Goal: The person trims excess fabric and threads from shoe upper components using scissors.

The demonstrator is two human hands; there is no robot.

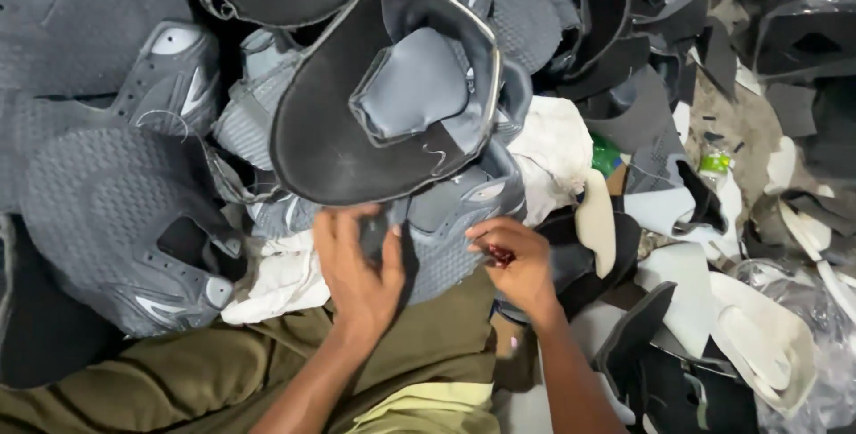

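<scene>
The grey mesh-and-leather shoe upper [446,229] lies on the person's lap, its far end hidden under a black-lined upper turned inside out [383,104]; its long axis runs away from the body, up and to the right. The left hand [357,269] presses flat on it, fingers together. The right hand [517,260] pinches a small red tool [501,256], mostly hidden, at its edge. Grey uppers [125,220], white cloth [553,153] and white insoles [767,336] crowd around.

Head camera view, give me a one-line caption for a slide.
Left hand presses a grey shoe upper on the lap while the right hand pinches a small red tool amid piled uppers.
</scene>
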